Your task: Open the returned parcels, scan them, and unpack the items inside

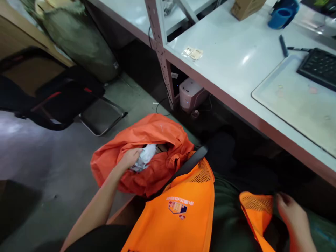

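Note:
A large orange-red sack [157,127] stands on the floor, its mouth open upward. My left hand [131,157] reaches into that mouth, its fingers closed on a crumpled white plastic bag [147,154]. Part of something brown shows beside the plastic. My right hand [294,213] is low on the right, over my lap, next to the mesh edge of an orange vest [183,196]. Its fingers are curled and blurred, and I cannot make out anything in them. A dark curved armrest [195,157] lies across the vest near the sack.
A white-topped desk [217,49] with a keyboard [319,68], a blue tape dispenser [280,17] and a cardboard box [246,8] is at the right. Under it stands a white device [191,92]. To the left are a black chair [52,91] and a big green sack [78,38].

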{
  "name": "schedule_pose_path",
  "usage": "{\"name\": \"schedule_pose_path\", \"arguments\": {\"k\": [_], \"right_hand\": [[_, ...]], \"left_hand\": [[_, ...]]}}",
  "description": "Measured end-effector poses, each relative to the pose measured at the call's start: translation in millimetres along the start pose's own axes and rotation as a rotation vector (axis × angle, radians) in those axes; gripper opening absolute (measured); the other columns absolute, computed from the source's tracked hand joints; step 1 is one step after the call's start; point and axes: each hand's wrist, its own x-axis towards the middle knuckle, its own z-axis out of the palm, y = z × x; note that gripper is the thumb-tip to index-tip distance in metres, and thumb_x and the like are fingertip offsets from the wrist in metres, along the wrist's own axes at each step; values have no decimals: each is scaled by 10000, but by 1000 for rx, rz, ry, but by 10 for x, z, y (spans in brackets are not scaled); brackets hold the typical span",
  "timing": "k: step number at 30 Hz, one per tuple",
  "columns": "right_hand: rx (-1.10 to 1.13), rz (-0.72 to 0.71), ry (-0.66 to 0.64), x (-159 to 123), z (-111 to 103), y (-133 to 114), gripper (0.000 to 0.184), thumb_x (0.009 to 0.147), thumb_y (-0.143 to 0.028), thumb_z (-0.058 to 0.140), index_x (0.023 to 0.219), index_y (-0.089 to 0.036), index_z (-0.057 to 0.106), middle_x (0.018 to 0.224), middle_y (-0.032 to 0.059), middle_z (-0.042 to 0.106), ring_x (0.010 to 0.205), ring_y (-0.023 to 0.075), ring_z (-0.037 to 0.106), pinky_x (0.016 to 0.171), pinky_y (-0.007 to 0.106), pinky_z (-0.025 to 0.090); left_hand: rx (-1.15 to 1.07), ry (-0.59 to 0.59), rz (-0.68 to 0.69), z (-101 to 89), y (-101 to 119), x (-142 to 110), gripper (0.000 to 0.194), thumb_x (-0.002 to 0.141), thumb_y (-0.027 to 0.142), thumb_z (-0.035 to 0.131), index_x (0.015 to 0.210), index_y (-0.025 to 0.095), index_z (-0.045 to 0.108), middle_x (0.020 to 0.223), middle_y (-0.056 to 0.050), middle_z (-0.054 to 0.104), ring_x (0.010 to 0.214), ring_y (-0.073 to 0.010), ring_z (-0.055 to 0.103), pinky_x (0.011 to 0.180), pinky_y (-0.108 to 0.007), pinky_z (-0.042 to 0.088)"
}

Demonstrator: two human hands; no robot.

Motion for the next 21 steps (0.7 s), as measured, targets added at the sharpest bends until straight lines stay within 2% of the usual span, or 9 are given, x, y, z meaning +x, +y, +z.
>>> {"name": "schedule_pose_path", "arguments": {"k": [2,5,8,10,12,14,17,18,21], "right_hand": [[129,-61,88,-180,-216,-645,530,814,-635,511,1039,-217,748,1044,197,759,970,432,727,849,597,575],[420,-681,-101,-544,-482,-1987,649,863,-634,629,1368,-227,614,1480,170,561,1382,368,524,1143,572,429],[421,-1189,-237,-803,-563,-3276,1230,641,-713,849,1600,-146,329,1658,242,259,1537,450,232,1214,715,173],[450,-1241,-232,-822,-581,-3891,1109,640,-597,903,1538,-141,437,1564,231,442,1452,436,410,1199,686,255],[557,-1217,-243,-698,-659,-4273,626,774,-436,838,1305,-160,658,1287,141,695,1179,319,663,1103,495,469],[676,-1147,-200,-436,-838,-4467,299,806,-310,793,1050,-144,743,1017,72,770,935,247,722,926,363,559],[874,-914,-37,203,-1218,-4567,364,757,-306,850,1037,-110,727,1003,84,773,914,245,704,854,356,568],[972,-813,5,461,-1331,-4574,430,792,-329,838,1137,-111,701,1117,106,760,970,231,696,882,353,562],[1220,-647,-116,1177,-1496,-4478,515,958,-341,667,1380,-71,545,1399,192,617,1079,167,679,934,320,533]], "left_hand": [[-29,-43,193,-393,434,-195,443,968,502,383,670,209,530,721,-33,656,737,-192,603,735,-282,497],[-94,-48,631,-974,1369,-384,525,1005,558,329,625,210,431,590,3,512,577,-143,478,587,-265,412],[-98,59,912,-1323,2403,-519,589,1017,616,345,604,201,406,547,24,431,549,-116,431,560,-260,353],[-179,157,1036,-1455,2971,-586,666,1007,717,288,630,190,443,587,24,446,571,-109,451,570,-259,356],[-292,421,1083,-1607,3322,-592,712,980,774,247,658,180,471,636,27,441,624,-103,493,605,-253,370],[-395,690,1101,-1825,3387,-488,673,953,769,325,762,164,550,742,25,506,745,-100,566,692,-246,411],[-608,864,1029,-2110,2957,-139,576,1010,679,349,1159,171,576,1111,-3,639,1008,-93,618,863,-241,468],[-663,857,908,-2119,2718,-12,576,1063,618,225,1198,161,549,1173,-20,645,1026,-75,616,875,-231,484],[-419,436,342,-1734,2003,221,619,1129,391,93,937,112,611,961,-28,701,844,-50,633,818,-211,530]]}}
